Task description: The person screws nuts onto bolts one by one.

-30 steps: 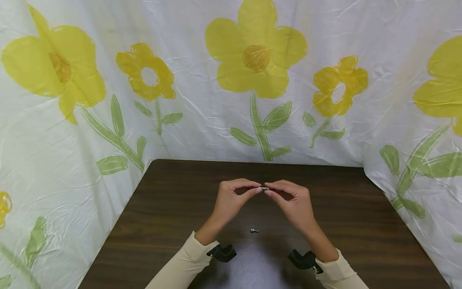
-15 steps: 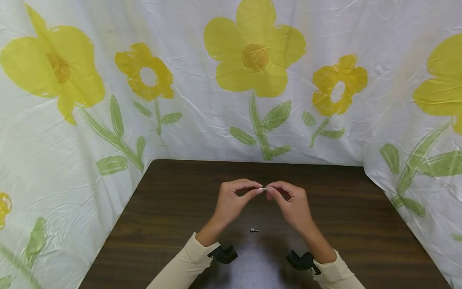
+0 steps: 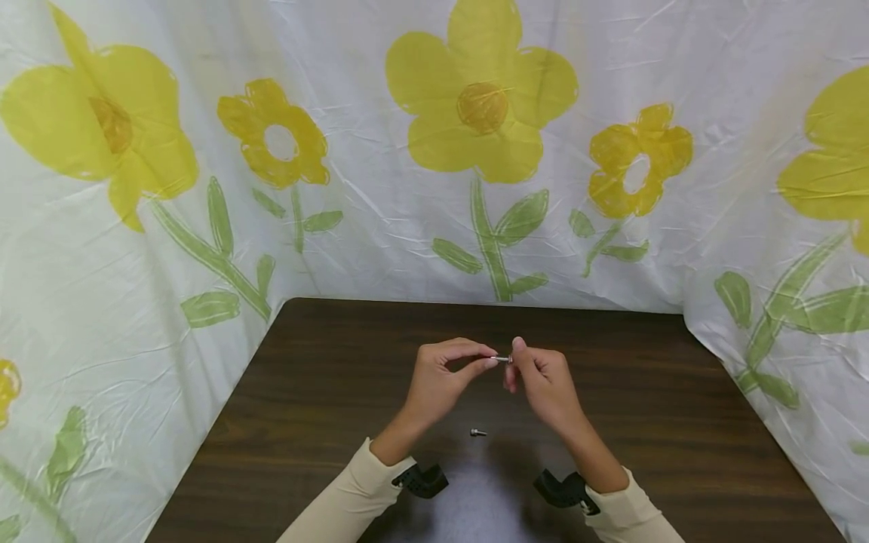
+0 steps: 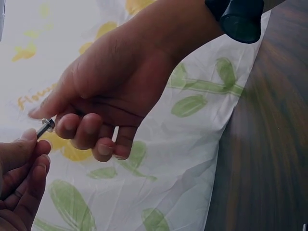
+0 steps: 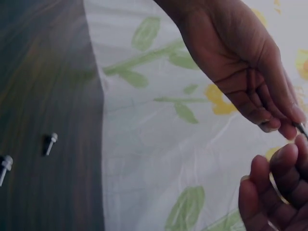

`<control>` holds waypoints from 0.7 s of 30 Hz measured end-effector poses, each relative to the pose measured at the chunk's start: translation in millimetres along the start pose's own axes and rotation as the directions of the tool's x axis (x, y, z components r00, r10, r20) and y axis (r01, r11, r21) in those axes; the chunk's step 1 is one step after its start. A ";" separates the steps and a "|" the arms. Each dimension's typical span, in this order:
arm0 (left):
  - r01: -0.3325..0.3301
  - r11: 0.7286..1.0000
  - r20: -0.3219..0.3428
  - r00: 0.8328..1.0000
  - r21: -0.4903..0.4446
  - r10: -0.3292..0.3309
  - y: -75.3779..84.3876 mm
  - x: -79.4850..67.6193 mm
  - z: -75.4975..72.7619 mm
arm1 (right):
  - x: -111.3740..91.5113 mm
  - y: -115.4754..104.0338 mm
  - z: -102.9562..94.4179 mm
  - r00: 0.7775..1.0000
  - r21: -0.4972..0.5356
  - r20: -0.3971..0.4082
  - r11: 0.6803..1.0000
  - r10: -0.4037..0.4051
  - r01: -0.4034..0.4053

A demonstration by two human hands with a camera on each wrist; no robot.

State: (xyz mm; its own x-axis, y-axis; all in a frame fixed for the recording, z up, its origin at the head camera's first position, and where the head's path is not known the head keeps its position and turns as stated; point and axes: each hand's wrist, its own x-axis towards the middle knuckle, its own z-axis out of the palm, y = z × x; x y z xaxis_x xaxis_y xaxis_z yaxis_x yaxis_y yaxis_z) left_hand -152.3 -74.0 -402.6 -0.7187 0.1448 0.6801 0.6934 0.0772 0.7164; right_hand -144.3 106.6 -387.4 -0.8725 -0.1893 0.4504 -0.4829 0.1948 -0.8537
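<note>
My left hand [image 3: 437,381] pinches a small metal bolt [image 3: 501,359] between thumb and fingertips over the table. In the left wrist view a washer-like ring [image 4: 46,123] sits near the bolt's far end, where a dark tip pokes out. My right hand [image 3: 550,381] is right at that end, its thumb raised apart from the loosely bent fingers, which lie close by the tip. The part inside the left fingertips is hidden. On the table between the forearms lies another bolt [image 3: 478,433]; the right wrist view shows two bolts [image 5: 52,143] there, one at the left edge.
The dark wood-grain table [image 3: 326,392] is backed and flanked by a white curtain [image 3: 380,249] with yellow flowers. A black camera [image 3: 421,479] on the left wrist and a black camera [image 3: 563,489] on the right wrist jut inward over the table.
The right thumb and fingers have come off their pinch on the bolt; the thumb has risen and the fingers have dropped lower. The left hand has shifted slightly right, still pinching the bolt.
</note>
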 end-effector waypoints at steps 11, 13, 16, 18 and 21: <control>0.013 1.000 -0.019 1.000 -0.005 -0.013 -0.8 1.1 -7.8 | -3.5 27.3 -9.6 0.976 0.010 0.030 0.976 -0.216 0.215; 0.007 1.000 -0.014 1.000 -0.006 -0.007 -1.4 0.5 -8.5 | -4.5 27.4 -10.1 0.967 0.009 0.029 0.968 -0.253 0.252; -0.001 1.000 0.004 1.000 -0.017 0.001 -2.0 -0.7 -8.1 | -5.1 26.0 -9.8 0.956 0.027 0.015 0.956 -0.293 0.293; -0.006 1.000 0.015 1.000 -0.025 0.006 -2.6 -1.8 -7.2 | -5.3 23.1 -9.5 0.951 0.035 0.006 0.950 -0.311 0.310; -0.015 0.999 0.025 1.000 -0.028 0.015 -2.8 -2.6 -5.7 | -5.8 14.4 -9.0 0.949 0.053 0.010 0.948 -0.314 0.313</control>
State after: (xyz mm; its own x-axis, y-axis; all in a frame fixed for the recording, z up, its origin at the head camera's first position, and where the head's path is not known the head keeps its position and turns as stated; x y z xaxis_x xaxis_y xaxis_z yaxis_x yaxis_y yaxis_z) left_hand -152.6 -80.2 -405.5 -0.7065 0.1703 0.6869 0.7022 0.0471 0.7105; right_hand -146.9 119.2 -400.0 -0.6761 -0.2503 0.6930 -0.7270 0.0741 -0.6826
